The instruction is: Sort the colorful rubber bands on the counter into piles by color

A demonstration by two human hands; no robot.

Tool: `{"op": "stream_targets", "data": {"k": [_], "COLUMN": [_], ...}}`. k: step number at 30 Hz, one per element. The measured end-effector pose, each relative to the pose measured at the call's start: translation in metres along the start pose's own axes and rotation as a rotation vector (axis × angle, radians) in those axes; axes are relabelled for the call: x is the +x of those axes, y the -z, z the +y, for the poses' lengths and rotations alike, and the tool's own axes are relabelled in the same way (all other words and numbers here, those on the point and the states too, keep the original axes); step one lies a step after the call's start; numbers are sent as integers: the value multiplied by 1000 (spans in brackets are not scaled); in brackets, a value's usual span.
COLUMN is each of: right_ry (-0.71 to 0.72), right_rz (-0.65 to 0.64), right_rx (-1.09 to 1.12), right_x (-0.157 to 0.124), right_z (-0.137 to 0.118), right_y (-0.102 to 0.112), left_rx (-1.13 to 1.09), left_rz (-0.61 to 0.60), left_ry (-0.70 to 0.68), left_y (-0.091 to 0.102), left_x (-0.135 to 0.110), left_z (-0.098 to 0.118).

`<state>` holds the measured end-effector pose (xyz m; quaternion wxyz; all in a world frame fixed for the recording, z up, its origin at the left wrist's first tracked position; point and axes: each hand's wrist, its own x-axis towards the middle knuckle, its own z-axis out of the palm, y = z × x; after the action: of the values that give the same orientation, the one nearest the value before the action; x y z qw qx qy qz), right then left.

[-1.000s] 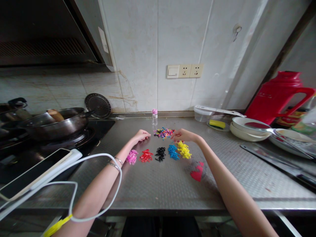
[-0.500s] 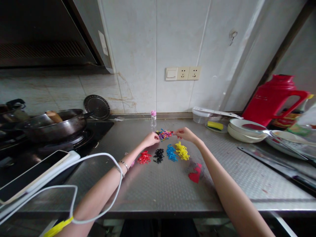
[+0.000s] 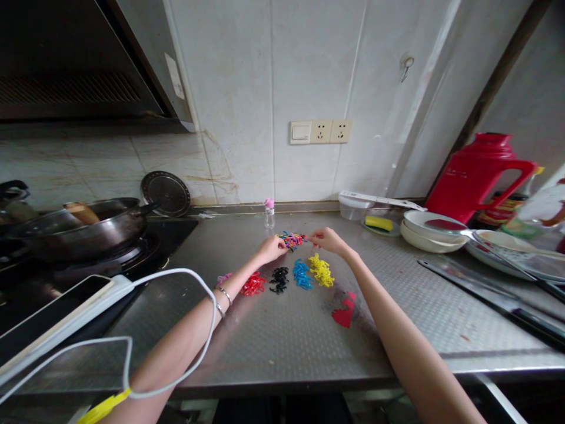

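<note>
A mixed pile of small coloured rubber bands lies on the steel counter. My left hand is at its left edge, fingers pinched together; whatever is in them is too small to make out. At the pile's right edge, my right hand also has its fingertips closed, and their contents cannot be told. Nearer me are sorted heaps: pink bands partly behind my left wrist, red bands, black bands, blue bands and yellow bands. A clear bottle with a pink cap stands behind the mixed pile.
Torn red paper lies by my right forearm. Rightward are a knife, bowls, a sponge and a red thermos. A white cable loops across my left forearm; a pan sits on the stove.
The view has shifted slightly, so the scene sits a little further left. Both hands stay at the mixed pile in nearly the same poses. More of the pink bands shows.
</note>
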<state>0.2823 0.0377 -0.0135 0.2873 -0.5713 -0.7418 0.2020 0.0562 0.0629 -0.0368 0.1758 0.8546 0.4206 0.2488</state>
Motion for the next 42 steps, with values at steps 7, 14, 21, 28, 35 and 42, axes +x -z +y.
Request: {"op": "stream_targets", "data": {"k": [7, 14, 21, 28, 35, 42], "right_ry": [15, 12, -9, 13, 38, 82], "right_rz": [27, 53, 90, 55, -18, -26], "right_rx": [-39, -75, -178, -254, -299, -359], "right_x": [1, 1, 1, 2, 0, 1], "right_z": [2, 4, 8, 0, -21, -26], "right_y": [0, 2, 0, -18, -35, -42], "left_rx": [-91, -137, -167, -262, -377, -418], "left_rz": [20, -45, -55, 25, 85, 98], "left_ry": [-58, -148, -200, 13, 382, 434], "left_y": [-1, -20, -23, 29, 70, 68], "left_x": [4, 7, 6, -1, -30, -33], "left_z": [25, 57, 55, -5, -56, -67]}}
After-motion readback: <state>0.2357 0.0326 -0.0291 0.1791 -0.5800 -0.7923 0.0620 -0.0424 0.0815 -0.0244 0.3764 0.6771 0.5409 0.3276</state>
